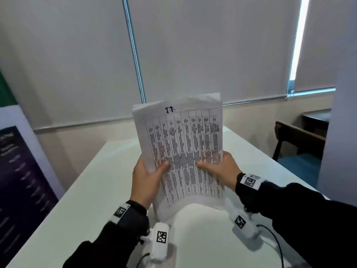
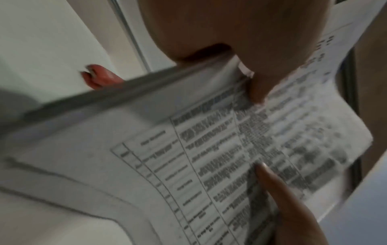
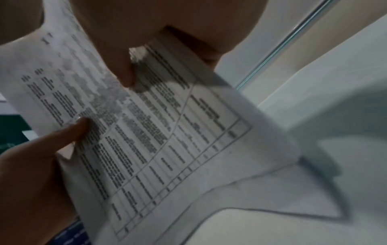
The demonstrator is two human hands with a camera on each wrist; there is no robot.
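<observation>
A stack of white printed sheets [image 1: 185,151] with a dense black table and a blue handwritten mark on top stands nearly upright over the white table [image 1: 92,190]. Its lower edge curls toward me and touches the tabletop. My left hand [image 1: 148,178] grips the stack's left edge, thumb on the front page, fingers behind. My right hand [image 1: 220,169] grips the right edge the same way. The left wrist view shows the sheets [image 2: 188,157] pinched under the left thumb [image 2: 257,86]. In the right wrist view, the paper [image 3: 157,132] sits under the right thumb [image 3: 123,73].
The white table runs away from me to a wall with grey roller blinds [image 1: 77,55]. A dark poster board [image 1: 21,180] leans at the left. A wooden chair [image 1: 297,140] stands at the right beyond the table edge. Thin cables [image 1: 274,240] trail from my wrists.
</observation>
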